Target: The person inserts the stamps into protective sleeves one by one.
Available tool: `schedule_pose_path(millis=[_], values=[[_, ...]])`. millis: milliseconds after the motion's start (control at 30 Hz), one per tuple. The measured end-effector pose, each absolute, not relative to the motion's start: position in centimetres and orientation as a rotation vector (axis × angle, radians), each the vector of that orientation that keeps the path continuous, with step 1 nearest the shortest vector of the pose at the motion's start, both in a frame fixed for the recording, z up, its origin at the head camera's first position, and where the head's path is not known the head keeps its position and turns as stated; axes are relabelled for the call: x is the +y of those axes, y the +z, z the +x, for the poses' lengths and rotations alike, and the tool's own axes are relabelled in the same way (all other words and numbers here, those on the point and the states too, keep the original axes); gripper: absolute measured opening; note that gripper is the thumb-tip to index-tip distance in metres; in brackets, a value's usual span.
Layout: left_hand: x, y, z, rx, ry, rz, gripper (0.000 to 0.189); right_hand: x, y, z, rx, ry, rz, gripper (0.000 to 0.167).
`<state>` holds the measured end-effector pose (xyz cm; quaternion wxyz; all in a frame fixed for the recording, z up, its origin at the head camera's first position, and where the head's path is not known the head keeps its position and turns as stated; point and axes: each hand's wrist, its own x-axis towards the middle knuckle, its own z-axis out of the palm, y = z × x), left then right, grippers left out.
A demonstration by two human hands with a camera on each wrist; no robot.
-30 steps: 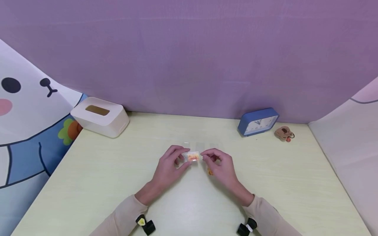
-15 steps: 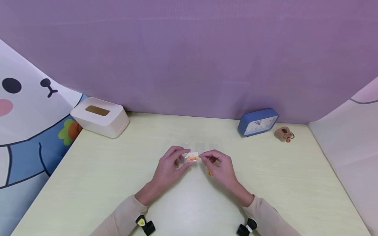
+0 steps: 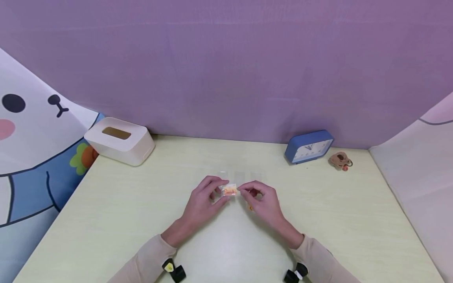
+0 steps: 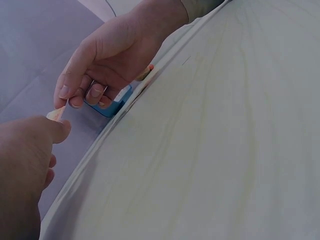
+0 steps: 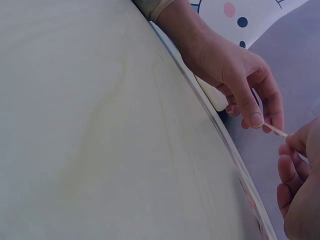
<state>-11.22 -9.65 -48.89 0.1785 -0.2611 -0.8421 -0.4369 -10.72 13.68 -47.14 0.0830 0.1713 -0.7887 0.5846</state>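
Between both hands is a small flat orange-and-white printed piece (image 3: 230, 190) with what looks like clear wrapping at its left end. My left hand (image 3: 202, 199) holds that end between thumb and fingers. The right hand (image 3: 264, 200) pinches the opposite edge with thumb and forefinger, its other fingers curled in. Seen edge-on in the right wrist view, the printed piece (image 5: 276, 130) is a thin strip spanning the two sets of fingertips. A small orange item (image 3: 251, 208) lies under the right hand, mostly hidden by it.
Faint clear squares (image 3: 239, 177) lie on the table (image 3: 226, 251) just beyond the hands. A white tissue box (image 3: 122, 139) stands at the back left. At the back right are a blue clock (image 3: 309, 146) and a brown animal-shaped pouch (image 3: 340, 160).
The printed piece has shifted slightly left and toward the person. My right hand has moved left with it, covering more of the orange item; the left hand has barely moved.
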Motion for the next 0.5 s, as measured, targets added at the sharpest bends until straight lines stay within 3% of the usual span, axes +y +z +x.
schedule_pose_path(millis=[500], values=[[-9.56,-48.82,-11.1,-2.393,-1.187,-0.736,0.044,13.68,-47.29,-10.6,-2.36,1.745,0.555,0.012]])
